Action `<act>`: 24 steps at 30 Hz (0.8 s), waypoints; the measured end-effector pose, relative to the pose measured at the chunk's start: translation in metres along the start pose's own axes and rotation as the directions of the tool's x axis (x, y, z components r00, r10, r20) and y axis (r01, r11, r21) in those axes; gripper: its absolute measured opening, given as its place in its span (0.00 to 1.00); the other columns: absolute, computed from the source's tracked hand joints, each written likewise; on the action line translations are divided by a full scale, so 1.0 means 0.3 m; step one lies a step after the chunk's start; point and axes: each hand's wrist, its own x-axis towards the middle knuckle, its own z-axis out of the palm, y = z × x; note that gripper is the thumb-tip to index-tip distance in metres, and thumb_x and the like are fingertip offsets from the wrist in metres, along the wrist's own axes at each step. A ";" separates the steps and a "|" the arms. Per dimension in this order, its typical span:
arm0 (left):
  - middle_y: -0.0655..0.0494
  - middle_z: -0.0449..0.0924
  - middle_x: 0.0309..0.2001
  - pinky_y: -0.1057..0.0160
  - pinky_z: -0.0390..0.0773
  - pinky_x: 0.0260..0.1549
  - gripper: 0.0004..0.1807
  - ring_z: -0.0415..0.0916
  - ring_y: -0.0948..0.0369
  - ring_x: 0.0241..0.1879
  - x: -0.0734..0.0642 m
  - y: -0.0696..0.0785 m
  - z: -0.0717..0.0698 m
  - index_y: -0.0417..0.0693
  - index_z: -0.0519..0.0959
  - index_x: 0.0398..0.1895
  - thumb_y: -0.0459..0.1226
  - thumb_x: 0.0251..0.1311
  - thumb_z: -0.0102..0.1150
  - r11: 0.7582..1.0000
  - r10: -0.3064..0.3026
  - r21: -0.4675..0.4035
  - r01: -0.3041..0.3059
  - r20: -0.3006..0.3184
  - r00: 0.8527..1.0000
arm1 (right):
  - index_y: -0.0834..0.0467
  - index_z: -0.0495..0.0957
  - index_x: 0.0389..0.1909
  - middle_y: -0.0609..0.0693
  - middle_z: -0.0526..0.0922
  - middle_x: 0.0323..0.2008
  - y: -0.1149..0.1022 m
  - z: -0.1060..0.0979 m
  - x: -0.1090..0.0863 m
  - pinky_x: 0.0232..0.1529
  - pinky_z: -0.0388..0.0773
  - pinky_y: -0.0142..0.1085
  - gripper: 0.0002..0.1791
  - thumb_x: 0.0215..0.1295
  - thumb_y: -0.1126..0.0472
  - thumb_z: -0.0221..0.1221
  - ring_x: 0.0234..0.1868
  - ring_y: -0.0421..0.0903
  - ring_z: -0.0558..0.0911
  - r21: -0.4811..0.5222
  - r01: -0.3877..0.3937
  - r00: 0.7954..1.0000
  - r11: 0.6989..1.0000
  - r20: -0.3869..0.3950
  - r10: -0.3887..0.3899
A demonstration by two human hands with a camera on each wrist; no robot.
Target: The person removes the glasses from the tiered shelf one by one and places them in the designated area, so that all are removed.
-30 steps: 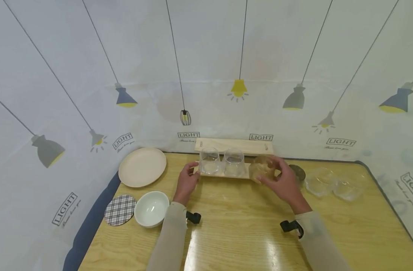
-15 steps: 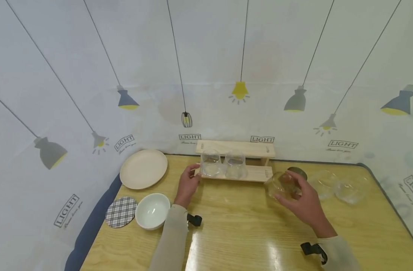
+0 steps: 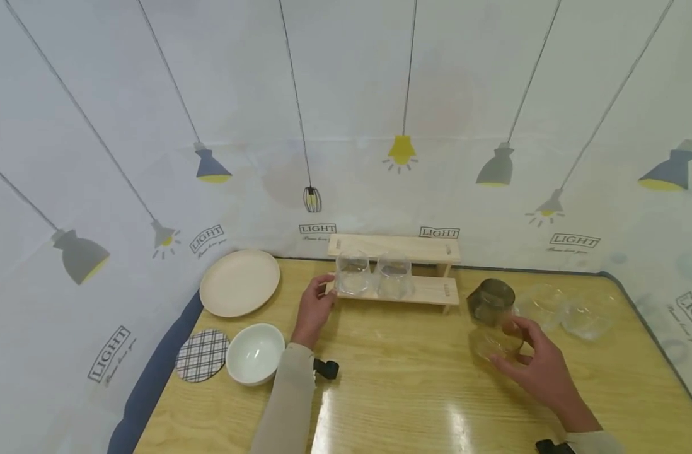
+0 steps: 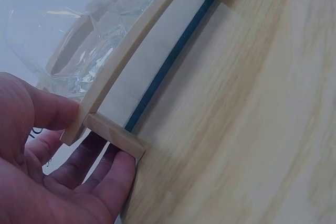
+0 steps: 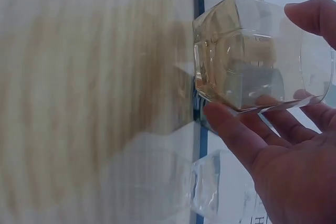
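Note:
My left hand grips the left end of a two-step wooden rack, thumb on the lower board and fingers around its end leg. On that board two clear glasses stand side by side. At the right, my right hand holds an amber-tinted glass between thumb and fingers. It is upright, low over the table; whether its base touches I cannot tell. Just behind it stands a dark grey glass.
Two more clear glasses stand at the right. On the left lie a beige plate, a plaid coaster and a pale green bowl. A printed cloth rises behind the wooden table.
My right hand has carried the amber glass off the right part of the rack's lower board, rightward and toward me, in front of the dark glass. The left hand stays on the rack.

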 end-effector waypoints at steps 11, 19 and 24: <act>0.41 0.81 0.57 0.61 0.81 0.41 0.19 0.78 0.58 0.42 0.006 -0.010 0.000 0.47 0.80 0.63 0.30 0.71 0.60 1.000 -0.003 -0.008 0.003 -0.002 1.000 | 0.61 0.64 0.75 0.60 0.78 0.64 0.061 -0.008 -0.028 0.47 0.81 0.21 0.45 0.61 0.63 0.76 0.61 0.16 0.70 0.061 0.016 1.000 0.998 0.014 -0.017; 0.42 0.82 0.55 0.61 0.79 0.39 0.18 0.78 0.59 0.41 0.006 -0.008 0.001 0.48 0.81 0.63 0.31 0.72 0.59 1.000 0.001 0.010 -0.001 -0.002 1.000 | 0.63 0.64 0.75 0.66 0.77 0.65 0.050 -0.022 -0.016 0.52 0.74 0.14 0.46 0.59 0.62 0.77 0.63 0.14 0.67 -0.002 0.082 0.996 0.997 0.028 -0.082; 0.42 0.81 0.56 0.61 0.79 0.40 0.19 0.78 0.58 0.42 0.003 -0.006 0.001 0.48 0.80 0.63 0.31 0.72 0.59 1.000 -0.012 0.002 0.012 -0.005 1.000 | 0.63 0.65 0.76 0.60 0.76 0.69 0.011 -0.038 0.004 0.55 0.70 0.12 0.45 0.61 0.60 0.76 0.65 0.14 0.63 -0.040 0.109 0.994 0.993 0.016 -0.108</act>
